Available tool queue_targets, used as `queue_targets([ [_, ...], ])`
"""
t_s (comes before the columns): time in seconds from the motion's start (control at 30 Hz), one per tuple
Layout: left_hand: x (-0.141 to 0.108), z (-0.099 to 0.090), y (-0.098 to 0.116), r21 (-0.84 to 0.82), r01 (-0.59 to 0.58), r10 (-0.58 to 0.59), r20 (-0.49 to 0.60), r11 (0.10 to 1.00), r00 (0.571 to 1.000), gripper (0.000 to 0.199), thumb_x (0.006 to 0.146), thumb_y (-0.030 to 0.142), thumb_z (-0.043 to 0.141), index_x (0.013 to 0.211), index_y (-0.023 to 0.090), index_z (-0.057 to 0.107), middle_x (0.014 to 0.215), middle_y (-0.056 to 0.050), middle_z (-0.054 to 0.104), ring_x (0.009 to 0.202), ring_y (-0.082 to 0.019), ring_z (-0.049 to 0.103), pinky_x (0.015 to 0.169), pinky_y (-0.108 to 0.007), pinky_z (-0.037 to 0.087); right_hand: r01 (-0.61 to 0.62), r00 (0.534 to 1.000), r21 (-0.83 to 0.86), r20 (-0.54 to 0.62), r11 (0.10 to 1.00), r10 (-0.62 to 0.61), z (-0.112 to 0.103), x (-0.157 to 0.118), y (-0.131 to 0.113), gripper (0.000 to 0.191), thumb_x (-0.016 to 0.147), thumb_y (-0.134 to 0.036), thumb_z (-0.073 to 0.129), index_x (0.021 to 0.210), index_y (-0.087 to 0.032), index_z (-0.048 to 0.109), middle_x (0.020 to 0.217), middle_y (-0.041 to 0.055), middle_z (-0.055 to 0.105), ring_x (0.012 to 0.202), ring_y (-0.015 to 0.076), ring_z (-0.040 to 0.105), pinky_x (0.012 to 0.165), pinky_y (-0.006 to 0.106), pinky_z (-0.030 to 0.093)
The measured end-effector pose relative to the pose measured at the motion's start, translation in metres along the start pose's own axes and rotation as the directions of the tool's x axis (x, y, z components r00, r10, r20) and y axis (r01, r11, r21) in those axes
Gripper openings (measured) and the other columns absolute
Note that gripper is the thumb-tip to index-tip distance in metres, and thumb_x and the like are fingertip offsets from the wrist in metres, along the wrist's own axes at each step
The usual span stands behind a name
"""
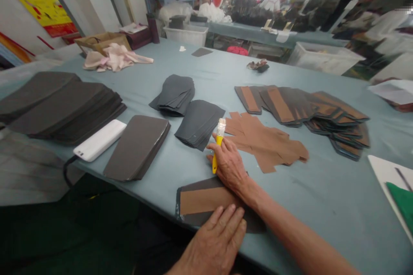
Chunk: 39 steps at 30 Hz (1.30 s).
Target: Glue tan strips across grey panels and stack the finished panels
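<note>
My right hand (229,161) is closed around a yellow-handled brush (219,141), bristles pointing up and away. Under my left hand (217,237), which lies flat with its fingers extended, is a dark panel (195,184) at the table's near edge. A brown strip (203,200) lies along the panel, and my left fingertips touch its lower part. Whitish marks show at the panel's left end. Just beyond my right hand, loose brown strips (267,142) lie in a heap. Two fanned stacks of dark grey pieces (200,122) rest left of the brush.
Stacks of dark panels (61,107) lie at the left, near a white power bank (100,139) and another panel stack (137,146). Panels with brown strips (300,107) overlap at the right. A white board (392,180) is at the right edge; pink cloth (114,57) lies far left.
</note>
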<state>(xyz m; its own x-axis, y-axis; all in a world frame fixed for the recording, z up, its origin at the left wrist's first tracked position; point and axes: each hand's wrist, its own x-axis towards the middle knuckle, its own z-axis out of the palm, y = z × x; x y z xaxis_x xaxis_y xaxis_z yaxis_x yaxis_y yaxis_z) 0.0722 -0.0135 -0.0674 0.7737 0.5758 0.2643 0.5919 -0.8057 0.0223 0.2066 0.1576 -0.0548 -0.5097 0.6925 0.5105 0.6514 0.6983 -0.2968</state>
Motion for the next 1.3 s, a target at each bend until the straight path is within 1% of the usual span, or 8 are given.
queue_targets([
  [0.3,0.005,-0.003,0.0,-0.01,0.021,-0.022,-0.107,1.0,0.994,0.077,0.106,0.07,0.037,0.151,0.011,0.055,0.158,-0.014,0.058,0.15,-0.029,0.048,0.127,-0.041,0.029,0.004,0.994,-0.041,-0.105,0.999,-0.009,-0.002,0.0,0.005,0.014,0.104,-0.027,0.059,0.117,-0.022,0.06,0.151,0.0198,0.062,0.131,0.0328,0.063,0.108,0.052,0.052],
  [0.5,-0.017,-0.022,0.0,-0.287,0.134,-0.207,-0.241,0.948,0.948,0.05,0.109,0.048,0.048,0.146,0.014,0.057,0.141,-0.012,0.071,0.139,-0.025,0.062,0.119,-0.04,0.048,-0.186,0.966,-0.136,-0.207,0.973,0.156,-0.049,-0.024,-0.003,0.024,0.108,-0.037,0.052,0.122,-0.019,0.059,0.115,0.0171,0.077,0.105,0.0322,0.075,0.084,0.043,0.059],
  [0.57,-0.039,-0.032,-0.002,-0.419,0.308,-0.442,-0.274,0.854,0.854,0.036,0.106,0.028,0.053,0.139,0.015,0.06,0.126,-0.012,0.078,0.123,-0.021,0.072,0.112,-0.035,0.055,-0.294,0.946,-0.202,-0.202,0.934,0.254,-0.067,-0.047,-0.007,0.03,0.107,-0.044,0.052,0.117,-0.018,0.063,0.091,0.012,0.077,0.078,0.0308,0.076,0.06,0.037,0.053],
  [0.7,-0.08,-0.041,-0.008,-0.613,0.64,-0.865,-0.156,0.464,0.478,0.017,0.101,0.027,0.061,0.115,0.025,0.07,0.104,-0.004,0.081,0.093,-0.018,0.079,0.086,-0.026,0.065,-0.5,0.859,-0.418,-0.126,0.759,0.496,-0.082,-0.093,-0.016,0.055,0.107,-0.067,0.036,0.112,-0.022,0.067,0.081,0.0083,0.076,0.064,0.028,0.072,0.047,0.032,0.04],
  [0.8,-0.09,-0.04,-0.014,-0.722,0.671,-0.964,0.02,0.168,0.264,0.027,0.099,0.045,0.064,0.109,0.023,0.074,0.098,-0.005,0.082,0.088,-0.02,0.08,0.08,-0.027,0.066,-0.522,0.848,-0.442,-0.18,0.73,0.498,-0.076,-0.106,-0.023,0.063,0.106,-0.072,0.031,0.109,-0.021,0.068,0.081,0.0093,0.076,0.065,0.0278,0.072,0.048,0.032,0.039],
  [0.9,-0.085,-0.039,-0.017,-0.807,0.581,-0.967,0.218,-0.104,0.131,0.048,0.096,0.063,0.063,0.113,0.019,0.073,0.098,-0.008,0.082,0.091,-0.023,0.081,0.082,-0.03,0.066,-0.452,0.892,-0.412,-0.196,0.791,0.408,-0.065,-0.102,-0.031,0.057,0.109,-0.066,0.034,0.108,-0.02,0.068,0.082,0.0088,0.076,0.067,0.0257,0.072,0.05,0.033,0.039],
  [1.07,-0.079,-0.043,-0.012,-0.8,0.547,-0.93,0.355,-0.249,0.096,0.057,0.095,0.072,0.058,0.111,0.02,0.073,0.1,-0.008,0.08,0.092,-0.024,0.077,0.084,-0.032,0.062,-0.321,0.947,-0.403,-0.165,0.857,0.277,-0.058,-0.092,-0.044,0.045,0.112,-0.054,0.04,0.113,-0.018,0.067,0.089,0.0091,0.075,0.076,0.0251,0.071,0.06,0.034,0.044],
  [1.3,-0.079,-0.046,-0.001,-0.764,0.607,-0.88,0.424,-0.219,0.216,0.06,0.103,0.07,0.042,0.081,0.022,0.07,0.078,-0.003,0.071,0.078,-0.02,0.067,0.075,-0.029,0.051,-0.237,0.969,-0.339,-0.15,0.911,0.196,-0.057,-0.081,-0.053,0.026,0.108,-0.041,0.054,0.112,-0.017,0.064,0.107,0.0114,0.078,0.079,0.0256,0.065,0.074,0.036,0.048],
])
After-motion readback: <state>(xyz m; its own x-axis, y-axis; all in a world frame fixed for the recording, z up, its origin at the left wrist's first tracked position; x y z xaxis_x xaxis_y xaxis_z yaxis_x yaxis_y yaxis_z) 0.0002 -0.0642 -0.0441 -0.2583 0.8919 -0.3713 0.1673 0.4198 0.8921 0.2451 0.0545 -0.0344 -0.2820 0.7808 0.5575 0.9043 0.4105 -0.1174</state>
